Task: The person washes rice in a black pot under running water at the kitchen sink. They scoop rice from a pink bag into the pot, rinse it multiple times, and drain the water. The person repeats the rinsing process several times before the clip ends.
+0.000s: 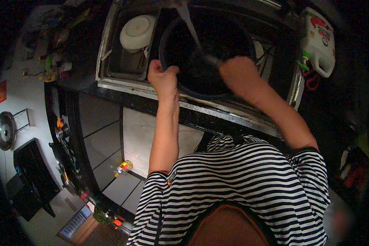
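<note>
A large dark round pan [184, 88] fills much of the sink, its inside mostly lost in shadow. My left hand [165, 78] is closed on its near left rim, thumb bent over the edge. From the top a pale stream of water [189, 26] falls into the pan. My right hand [238, 73], blurred by motion, reaches over the pan's right side with its fingers closed round a greyish handle [211, 60]. That handle points left to a dark end, whose kind I cannot make out, down inside the pan.
Left of the pan, a white bowl [137, 33] lies upside down in a sink basin [125, 73]. A white detergent jug [322, 41] and a green pump top [303, 61] are at the right. Below left, a yellow-labelled container [124, 166] stands on a tiled surface.
</note>
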Available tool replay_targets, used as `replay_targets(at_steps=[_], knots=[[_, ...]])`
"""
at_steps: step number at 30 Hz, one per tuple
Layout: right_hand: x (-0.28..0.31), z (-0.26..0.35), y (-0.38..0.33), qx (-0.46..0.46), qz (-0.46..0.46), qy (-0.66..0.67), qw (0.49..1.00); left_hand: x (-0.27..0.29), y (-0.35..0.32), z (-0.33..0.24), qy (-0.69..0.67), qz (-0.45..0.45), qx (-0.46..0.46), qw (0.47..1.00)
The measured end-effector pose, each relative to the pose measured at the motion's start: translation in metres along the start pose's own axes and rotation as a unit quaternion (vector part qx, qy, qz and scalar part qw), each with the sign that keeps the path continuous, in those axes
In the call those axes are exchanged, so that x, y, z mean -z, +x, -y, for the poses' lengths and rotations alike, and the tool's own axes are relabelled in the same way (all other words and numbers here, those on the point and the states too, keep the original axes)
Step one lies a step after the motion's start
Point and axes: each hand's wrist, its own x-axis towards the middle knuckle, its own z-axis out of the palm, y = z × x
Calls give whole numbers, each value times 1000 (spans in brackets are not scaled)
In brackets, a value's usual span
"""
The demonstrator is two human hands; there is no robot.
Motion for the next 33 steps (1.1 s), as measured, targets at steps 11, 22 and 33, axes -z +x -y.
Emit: replay_targets(at_steps=[11, 22, 33], knots=[[5, -40, -1, 11, -75, -62, 995, -3, 0, -2, 17, -14, 14, 1000], [20, -114, 75, 45, -211, -21, 976, 10, 20, 3, 90, -59, -31, 994], [93, -108, 87, -143, 9, 32, 989, 23, 37, 13, 119, -38, -68, 990]])
